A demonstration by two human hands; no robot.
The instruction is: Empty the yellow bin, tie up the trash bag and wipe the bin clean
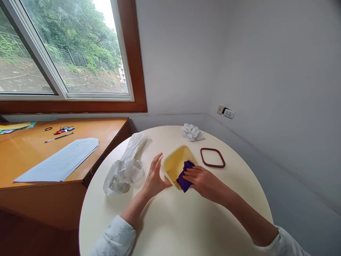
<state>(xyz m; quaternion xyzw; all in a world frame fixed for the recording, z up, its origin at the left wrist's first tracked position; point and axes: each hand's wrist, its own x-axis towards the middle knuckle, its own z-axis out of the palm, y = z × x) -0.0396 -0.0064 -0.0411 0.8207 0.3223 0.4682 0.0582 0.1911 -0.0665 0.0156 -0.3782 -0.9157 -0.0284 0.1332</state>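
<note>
A square, pale yellow plastic container (170,164) stands on the round table with its open top facing me. My left hand (154,179) curves around its left side, thumb and fingers spread along the wall in a loose hold. A dark purple cloth (186,177) is bunched in my right hand (204,179), whose fingers press it over the near right rim and partly inside. The right thumb is mostly hidden. Right of the container lies a brown-red rounded square ring (213,165), flat on the table.
A crumpled clear plastic bag (126,167) spreads over the table's left side. Another crumpled whitish bag (192,132) sits at the far edge. On the wooden desk (112,124) at left are paper sheets (64,156), a pen (58,137) and keys (64,129). Walls border the table behind and right.
</note>
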